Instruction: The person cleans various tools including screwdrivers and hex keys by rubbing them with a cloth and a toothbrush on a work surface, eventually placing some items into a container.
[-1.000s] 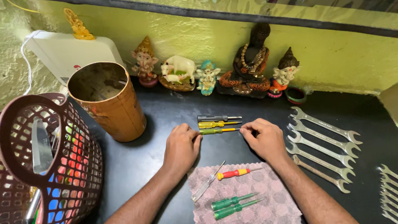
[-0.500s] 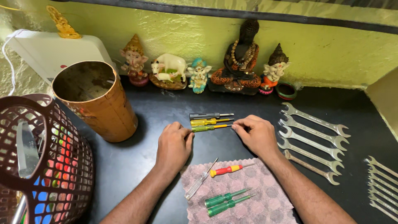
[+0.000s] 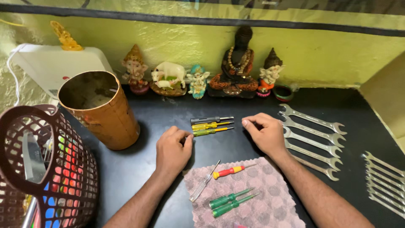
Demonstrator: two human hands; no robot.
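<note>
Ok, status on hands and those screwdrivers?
Left hand empty, touching green-handled screwdriver. Right hand empty, near its tip. Nothing blocking.

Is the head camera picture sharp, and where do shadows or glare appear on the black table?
Head view: mostly sharp; soft glare lies on the black table behind the screwdrivers; the brown can casts a shadow toward the left hand; the spanners by the right hand shine; the basket looks curved at the edge.

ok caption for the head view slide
Both hands, left hand and right hand, flank three small screwdrivers lined up on a black table.
</note>
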